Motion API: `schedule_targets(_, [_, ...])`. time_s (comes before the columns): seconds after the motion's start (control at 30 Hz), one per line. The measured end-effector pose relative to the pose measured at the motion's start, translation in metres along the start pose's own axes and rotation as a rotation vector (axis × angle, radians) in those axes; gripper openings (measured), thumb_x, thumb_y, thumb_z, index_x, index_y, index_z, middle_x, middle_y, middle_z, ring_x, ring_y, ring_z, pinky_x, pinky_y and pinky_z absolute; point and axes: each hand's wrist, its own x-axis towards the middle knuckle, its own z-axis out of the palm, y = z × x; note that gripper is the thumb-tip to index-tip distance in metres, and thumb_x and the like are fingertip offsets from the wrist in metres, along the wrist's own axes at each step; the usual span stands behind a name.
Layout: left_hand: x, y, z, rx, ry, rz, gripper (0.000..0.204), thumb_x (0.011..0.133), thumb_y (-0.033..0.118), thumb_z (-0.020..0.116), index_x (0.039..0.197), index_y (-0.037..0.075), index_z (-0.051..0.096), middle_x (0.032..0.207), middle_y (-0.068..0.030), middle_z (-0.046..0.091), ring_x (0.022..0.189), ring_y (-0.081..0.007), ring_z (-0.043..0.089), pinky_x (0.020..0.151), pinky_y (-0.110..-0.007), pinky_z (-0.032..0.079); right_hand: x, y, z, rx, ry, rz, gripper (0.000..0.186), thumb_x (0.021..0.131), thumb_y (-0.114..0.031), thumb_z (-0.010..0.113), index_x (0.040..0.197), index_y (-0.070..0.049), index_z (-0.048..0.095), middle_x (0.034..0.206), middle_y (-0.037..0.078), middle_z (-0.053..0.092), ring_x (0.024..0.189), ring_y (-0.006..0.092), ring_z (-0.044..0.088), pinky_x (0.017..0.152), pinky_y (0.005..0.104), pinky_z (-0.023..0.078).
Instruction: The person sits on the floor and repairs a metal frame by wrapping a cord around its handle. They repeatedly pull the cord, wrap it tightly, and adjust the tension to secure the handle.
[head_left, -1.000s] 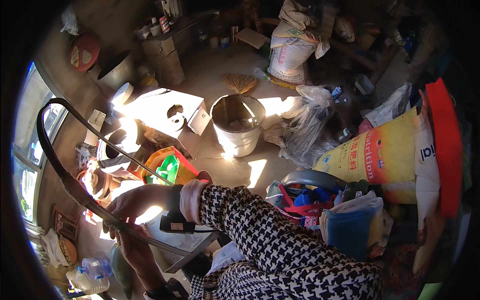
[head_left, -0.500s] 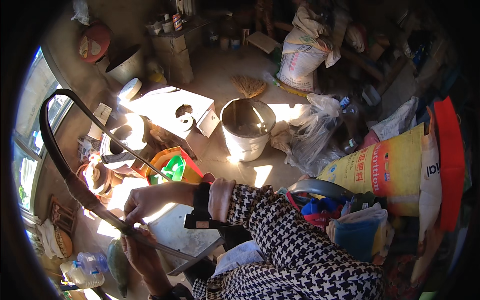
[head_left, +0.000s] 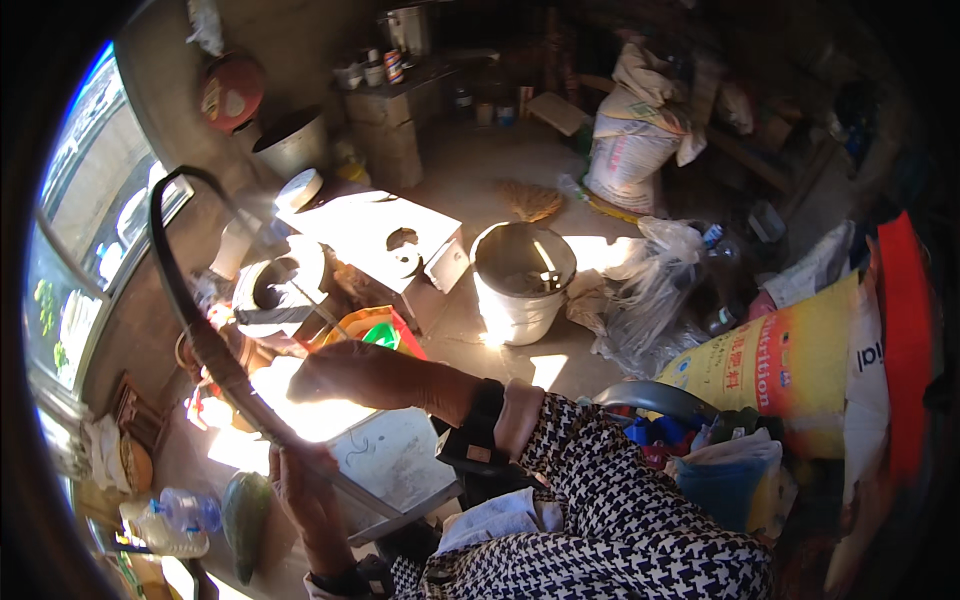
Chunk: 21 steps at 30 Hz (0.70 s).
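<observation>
My left hand [head_left: 298,482] is closed around a long dark flat strip [head_left: 200,335] low on its length. The strip runs up and to the left from that hand and bends over in a hook near the window. My right hand [head_left: 345,372] reaches left across the middle, lying in shadow just right of the strip. Whether its fingers touch the strip is unclear. A black strap [head_left: 478,432] wraps that wrist above a black-and-white houndstooth sleeve [head_left: 610,520].
A white bucket [head_left: 520,282] stands on the concrete floor ahead, beside a white box with round holes [head_left: 385,232]. A yellow sack [head_left: 790,360] and a pale sack [head_left: 632,150] are to the right. A plastic bottle [head_left: 168,515] lies lower left below a window [head_left: 75,250].
The strip now stands higher and further right in view. My right hand has drawn back from the strip toward my body, while my left hand has kept its grip.
</observation>
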Motion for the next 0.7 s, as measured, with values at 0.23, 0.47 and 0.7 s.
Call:
schedule_targets(0.23, [-0.007, 0.010, 0.003, -0.092, 0.025, -0.042, 0.011, 0.094, 0.010, 0.050, 0.096, 0.000, 0.054, 0.082, -0.0140, 0.063, 0.069, -0.0179, 0.060, 0.066, -0.029, 0.049, 0.020, 0.009, 0.023, 0.503, 0.111, 0.085, 0.040, 0.098, -0.039, 0.042, 0.066, -0.016, 0.042, 0.055, -0.005, 0.033, 0.048, 0.0085, 0.028, 0.051, 0.0249, 0.031])
schedule_targets(0.47, [-0.006, 0.007, 0.010, -0.061, 0.083, 0.016, 0.005, 0.090, 0.005, 0.057, 0.092, 0.001, 0.054, 0.080, -0.0119, 0.064, 0.067, -0.0158, 0.060, 0.062, -0.027, 0.049, 0.015, 0.011, 0.031, 0.134, 0.178, 0.092, 0.043, 0.098, -0.039, 0.044, 0.063, -0.014, 0.039, 0.052, -0.003, 0.034, 0.046, 0.0077, 0.028, 0.046, 0.0245, 0.028])
schedule_targets(0.7, [-0.004, -0.003, 0.009, 0.008, 0.104, 0.103, 0.008, 0.090, 0.007, 0.059, 0.088, 0.002, 0.053, 0.077, -0.0100, 0.064, 0.065, -0.0135, 0.059, 0.061, -0.025, 0.047, -0.001, -0.022, 0.059, -0.396, 0.204, 0.095, 0.034, 0.098, -0.030, 0.045, 0.073, -0.007, 0.049, 0.055, -0.004, 0.039, 0.049, 0.0040, 0.034, 0.046, 0.0231, 0.029])
